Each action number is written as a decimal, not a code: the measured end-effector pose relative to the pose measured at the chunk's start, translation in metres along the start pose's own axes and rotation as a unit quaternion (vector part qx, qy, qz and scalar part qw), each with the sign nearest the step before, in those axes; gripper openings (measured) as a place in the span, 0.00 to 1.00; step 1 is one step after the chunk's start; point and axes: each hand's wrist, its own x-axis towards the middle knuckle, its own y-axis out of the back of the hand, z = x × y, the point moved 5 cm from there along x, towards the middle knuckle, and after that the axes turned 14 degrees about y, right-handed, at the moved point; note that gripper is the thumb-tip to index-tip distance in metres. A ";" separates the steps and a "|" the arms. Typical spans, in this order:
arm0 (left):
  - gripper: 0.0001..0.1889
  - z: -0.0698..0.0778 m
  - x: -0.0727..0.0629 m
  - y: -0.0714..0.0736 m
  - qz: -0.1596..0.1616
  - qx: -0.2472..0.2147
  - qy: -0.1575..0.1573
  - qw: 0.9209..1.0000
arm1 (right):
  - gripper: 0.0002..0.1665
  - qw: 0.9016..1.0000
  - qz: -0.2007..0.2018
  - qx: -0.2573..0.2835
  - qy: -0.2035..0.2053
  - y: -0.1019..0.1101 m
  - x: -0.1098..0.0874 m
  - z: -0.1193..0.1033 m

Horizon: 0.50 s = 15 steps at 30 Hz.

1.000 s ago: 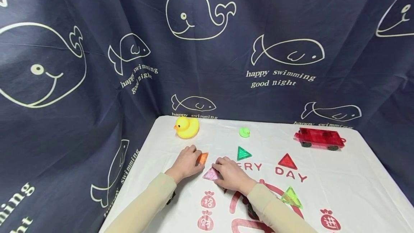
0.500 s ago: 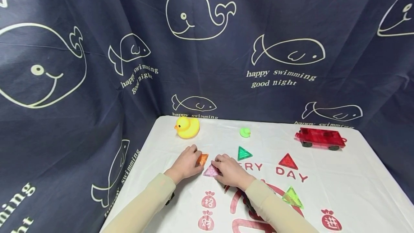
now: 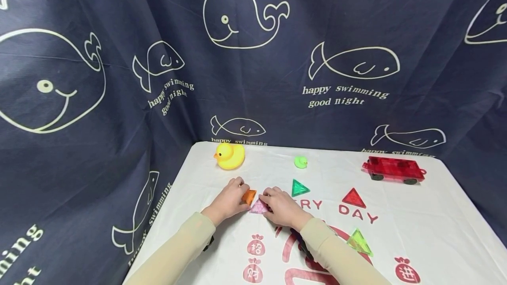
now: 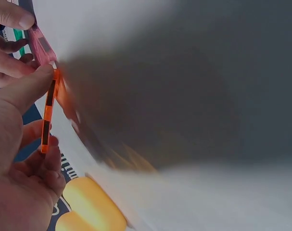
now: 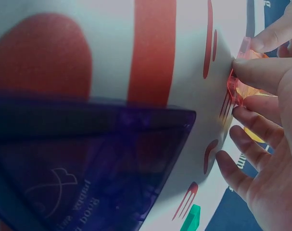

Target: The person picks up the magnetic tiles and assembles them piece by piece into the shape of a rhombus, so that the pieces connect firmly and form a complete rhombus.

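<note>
My left hand [image 3: 227,199] grips an orange magnetic tile [image 3: 249,196] between thumb and fingers. The left wrist view shows that orange tile [image 4: 48,113] edge-on, dark strips along its side. Just right of it, my right hand [image 3: 283,208] pinches a pink triangular magnetic tile [image 3: 259,207]. One corner of the pink tile [image 4: 44,45] meets or nearly meets the top end of the orange one, close to the left thumb. In the right wrist view the pink tile [image 5: 234,79] stands between thumb and fingertips, with orange showing behind it.
Behind the hands are a yellow duck [image 3: 229,156] and a small green duck [image 3: 301,162]. Green [image 3: 299,188], red [image 3: 354,198] and yellow-green [image 3: 359,242] triangles lie to the right. A red wheeled car base [image 3: 394,169] stands back right. A dark blue translucent piece [image 5: 88,163] fills the right wrist view's foreground.
My right hand has shifted slightly away from the body with the pink tile, bringing it closer to the orange one. The left hand has barely moved; its orange tile has tilted a little.
</note>
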 end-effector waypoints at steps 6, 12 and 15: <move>0.28 0.000 0.003 -0.001 -0.020 -0.048 0.020 0.998 | 0.28 1.000 0.011 -0.003 0.003 0.002 0.000 0.001; 0.25 0.001 0.005 -0.004 -0.048 -0.093 0.042 0.994 | 0.26 1.000 0.012 -0.001 -0.003 0.001 0.000 0.002; 0.23 0.002 0.004 -0.003 -0.054 -0.098 0.043 0.993 | 0.25 1.000 0.012 -0.003 -0.004 0.001 -0.001 0.002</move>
